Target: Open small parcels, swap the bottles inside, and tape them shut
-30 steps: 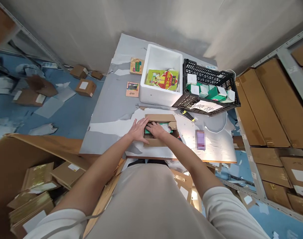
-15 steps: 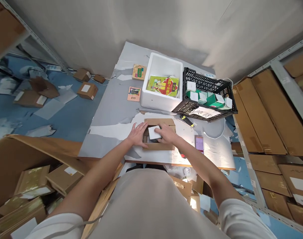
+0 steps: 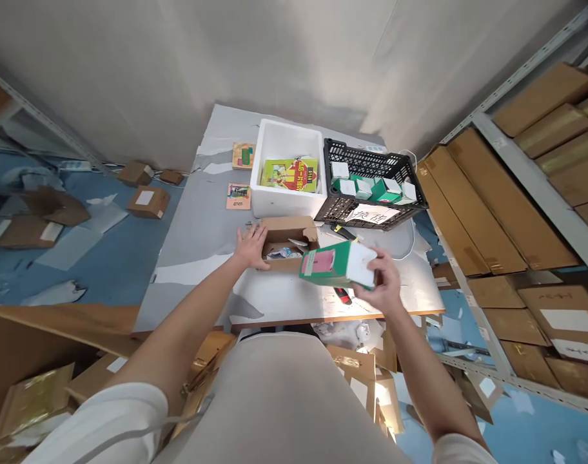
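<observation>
My right hand grips the white end of a green box with a pink picture on its side. The green box is held tilted above the table, to the right of an open cardboard box. Crumpled packing material lies inside that carton. Against the carton's left side rests my left hand, fingers spread. A red and black tool lies partly hidden below the green box.
Behind the carton stand a white foam box holding colourful booklets and a black crate with several green boxes. A yellow and black cutter lies before the crate. Two small printed items sit at left. Shelving with cartons flanks the table.
My right hand has lifted the green box out of the carton and moved it right. My left hand stays at the carton's left side. The camera view has shifted.
</observation>
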Action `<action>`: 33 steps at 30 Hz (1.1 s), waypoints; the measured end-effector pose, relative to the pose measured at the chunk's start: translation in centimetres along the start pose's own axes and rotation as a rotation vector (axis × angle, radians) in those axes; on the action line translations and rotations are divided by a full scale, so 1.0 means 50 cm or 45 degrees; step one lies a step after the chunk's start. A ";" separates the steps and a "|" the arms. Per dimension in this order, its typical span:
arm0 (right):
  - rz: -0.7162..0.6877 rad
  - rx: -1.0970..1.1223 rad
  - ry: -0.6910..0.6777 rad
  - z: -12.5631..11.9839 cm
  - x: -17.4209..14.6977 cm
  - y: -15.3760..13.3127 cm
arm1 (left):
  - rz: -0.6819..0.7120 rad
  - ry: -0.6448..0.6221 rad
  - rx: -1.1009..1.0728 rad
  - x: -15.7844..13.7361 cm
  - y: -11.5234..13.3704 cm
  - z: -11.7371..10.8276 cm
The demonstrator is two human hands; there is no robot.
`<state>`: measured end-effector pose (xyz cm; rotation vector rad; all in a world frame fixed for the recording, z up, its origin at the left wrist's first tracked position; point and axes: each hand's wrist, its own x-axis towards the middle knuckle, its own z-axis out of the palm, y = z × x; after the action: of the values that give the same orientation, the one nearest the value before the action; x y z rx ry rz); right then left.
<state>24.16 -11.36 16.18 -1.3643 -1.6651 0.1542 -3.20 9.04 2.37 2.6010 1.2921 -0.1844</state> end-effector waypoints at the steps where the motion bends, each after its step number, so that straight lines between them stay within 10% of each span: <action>1: 0.003 -0.002 -0.029 0.019 -0.031 0.001 | 0.003 -0.002 0.018 0.009 -0.001 -0.009; 10: 0.235 0.004 -0.316 0.256 -0.224 0.070 | 0.181 0.345 -0.197 -0.116 0.068 -0.027; 17: 0.439 -0.125 -0.391 0.251 -0.216 0.031 | -0.136 0.462 -1.069 -0.285 0.237 0.114; 22: 0.632 -0.163 -0.381 0.241 -0.228 -0.023 | 0.062 0.097 -1.195 -0.265 0.254 0.127; 33: -0.011 -0.634 -1.034 0.204 -0.124 -0.017 | 0.287 0.028 -1.127 -0.212 0.209 0.110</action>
<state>15.90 -12.24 7.60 -1.8023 -2.5007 0.3375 -1.31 -6.63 0.87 1.9376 0.7970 0.3743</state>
